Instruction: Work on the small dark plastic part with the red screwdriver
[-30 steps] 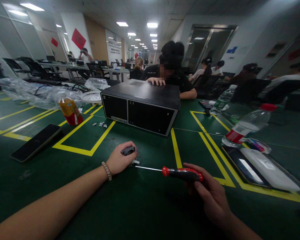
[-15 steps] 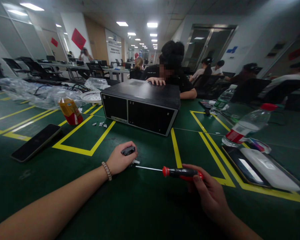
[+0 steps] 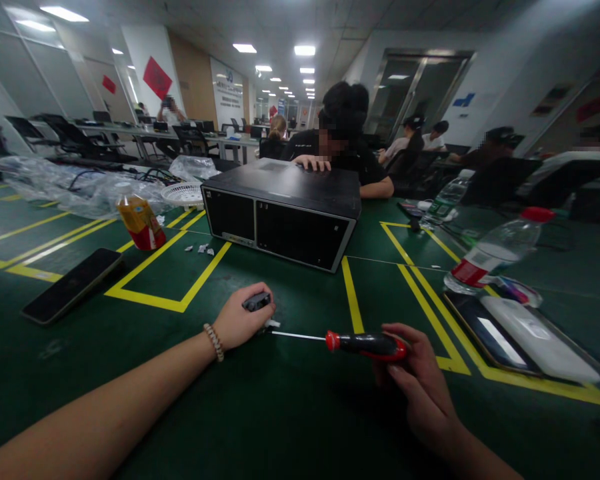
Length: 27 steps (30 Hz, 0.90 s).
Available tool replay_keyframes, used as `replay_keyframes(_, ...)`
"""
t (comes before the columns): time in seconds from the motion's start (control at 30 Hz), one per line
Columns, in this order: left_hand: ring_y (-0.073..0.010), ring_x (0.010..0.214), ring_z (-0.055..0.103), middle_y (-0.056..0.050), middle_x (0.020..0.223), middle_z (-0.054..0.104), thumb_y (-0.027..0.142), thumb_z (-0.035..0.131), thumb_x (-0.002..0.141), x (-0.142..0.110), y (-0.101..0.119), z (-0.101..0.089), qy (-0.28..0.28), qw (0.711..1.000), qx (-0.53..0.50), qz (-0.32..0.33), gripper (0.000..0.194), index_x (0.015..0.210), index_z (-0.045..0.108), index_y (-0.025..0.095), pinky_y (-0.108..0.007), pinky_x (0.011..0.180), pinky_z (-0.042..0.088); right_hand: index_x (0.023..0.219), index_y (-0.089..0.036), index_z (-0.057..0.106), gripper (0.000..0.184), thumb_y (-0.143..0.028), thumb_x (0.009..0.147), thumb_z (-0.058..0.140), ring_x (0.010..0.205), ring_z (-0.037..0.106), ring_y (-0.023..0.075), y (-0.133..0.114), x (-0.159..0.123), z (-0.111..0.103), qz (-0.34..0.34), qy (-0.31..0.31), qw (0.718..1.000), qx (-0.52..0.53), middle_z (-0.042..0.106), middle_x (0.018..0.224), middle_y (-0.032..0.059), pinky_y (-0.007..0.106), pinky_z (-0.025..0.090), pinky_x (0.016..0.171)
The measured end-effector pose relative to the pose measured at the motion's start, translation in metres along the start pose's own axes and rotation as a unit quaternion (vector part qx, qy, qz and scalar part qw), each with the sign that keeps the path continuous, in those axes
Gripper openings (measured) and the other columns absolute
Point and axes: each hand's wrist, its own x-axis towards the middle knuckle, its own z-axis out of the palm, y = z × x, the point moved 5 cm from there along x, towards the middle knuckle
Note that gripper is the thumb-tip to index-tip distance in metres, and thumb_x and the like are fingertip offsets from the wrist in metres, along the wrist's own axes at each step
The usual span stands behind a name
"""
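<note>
My left hand (image 3: 237,321) rests on the green table and grips a small dark part (image 3: 257,301), with a small white piece (image 3: 273,324) showing under the fingers. My right hand (image 3: 420,387) holds a screwdriver (image 3: 365,343) with a red and black handle. Its thin shaft lies level and points left, and the tip reaches the white piece at my left hand. A beaded bracelet (image 3: 214,341) sits on my left wrist.
A black desktop computer case (image 3: 285,212) lies across the table, a person's hand on its top. A phone (image 3: 73,285) and an orange drink bottle (image 3: 140,223) lie left. A water bottle (image 3: 495,257), a tablet and a white device (image 3: 537,340) lie right. Yellow tape lines mark the mat.
My right hand has shifted its fingers on the screwdriver handle, turning it slightly. The left hand and the part have stayed in place.
</note>
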Motion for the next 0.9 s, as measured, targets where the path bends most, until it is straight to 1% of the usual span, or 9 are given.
replay_keyframes(0.13,-0.0191,0.072,0.063,0.000,0.080,0.066,0.027,0.065,0.088,0.000,0.002,0.000,-0.004,1.000,-0.001,-0.003,0.008,0.086,0.064,0.020,-0.029,0.065,0.049,0.132,-0.030,0.045,0.034,-0.022,0.099,0.047,0.061,0.063,0.0210,0.004,-0.001,-0.002,0.015,0.004,1.000,0.002,0.064,0.078,0.0018,0.030,0.052,0.052)
replay_keyframes(0.27,-0.0191,0.072,0.064,0.000,0.080,0.066,0.027,0.065,0.087,0.000,0.002,0.000,-0.007,1.000,-0.005,-0.001,0.007,0.087,0.064,0.020,-0.029,0.065,0.050,0.130,-0.030,0.048,0.030,-0.026,0.100,0.049,0.060,0.063,0.0202,0.003,-0.001,-0.003,0.019,0.006,1.000,0.008,0.065,0.077,0.0013,0.029,0.053,0.051)
replay_keyframes(0.47,-0.0190,0.071,0.064,-0.001,0.080,0.066,0.027,0.065,0.088,0.000,0.002,0.000,-0.002,1.000,0.003,0.002,0.008,0.085,0.064,0.019,-0.029,0.065,0.049,0.125,-0.027,0.053,0.028,-0.042,0.101,0.057,0.058,0.064,0.0193,0.000,0.001,-0.003,0.027,0.003,0.999,0.027,0.069,0.080,0.0032,0.028,0.055,0.048)
replay_keyframes(0.57,-0.0184,0.070,0.063,0.000,0.079,0.066,0.027,0.065,0.088,0.000,0.000,0.000,0.001,1.000,0.002,0.000,0.008,0.086,0.064,0.020,-0.028,0.064,0.049,0.109,-0.025,0.058,0.026,-0.050,0.101,0.059,0.054,0.063,0.0175,-0.002,0.002,-0.002,0.031,0.009,0.999,0.037,0.069,0.073,0.0017,0.026,0.052,0.046)
replay_keyframes(0.63,-0.0180,0.069,0.062,0.000,0.078,0.065,0.027,0.065,0.088,0.000,-0.001,0.001,0.001,1.000,0.000,-0.001,0.008,0.086,0.063,0.020,-0.028,0.064,0.049,0.097,-0.024,0.058,0.029,-0.054,0.100,0.060,0.051,0.061,0.0157,-0.005,0.003,0.000,0.021,0.007,0.999,0.042,0.066,0.066,-0.0002,0.024,0.049,0.043)
replay_keyframes(0.67,-0.0178,0.069,0.062,0.000,0.078,0.065,0.027,0.065,0.087,0.000,-0.002,0.001,0.002,1.000,-0.001,0.000,0.007,0.086,0.063,0.020,-0.028,0.064,0.049,0.093,-0.024,0.058,0.032,-0.055,0.100,0.059,0.049,0.060,0.0150,-0.006,0.004,0.001,0.016,0.008,0.999,0.041,0.065,0.064,-0.0011,0.023,0.048,0.042)
replay_keyframes(0.73,-0.0174,0.068,0.062,0.001,0.077,0.064,0.025,0.065,0.086,0.001,-0.002,0.001,0.003,1.000,-0.001,0.001,0.006,0.085,0.063,0.020,-0.028,0.064,0.049,0.094,-0.024,0.058,0.033,-0.057,0.099,0.059,0.047,0.058,0.0141,-0.008,0.005,0.002,0.012,0.016,0.999,0.031,0.063,0.062,-0.0023,0.022,0.047,0.041)
replay_keyframes(0.9,-0.0178,0.069,0.062,0.001,0.077,0.065,0.026,0.065,0.086,0.001,-0.002,0.000,0.005,1.000,0.001,0.001,0.006,0.085,0.063,0.020,-0.028,0.064,0.049,0.104,-0.025,0.059,0.031,-0.056,0.099,0.060,0.047,0.060,0.0139,-0.009,0.005,0.001,0.010,0.034,0.999,0.006,0.063,0.064,-0.0026,0.022,0.048,0.041)
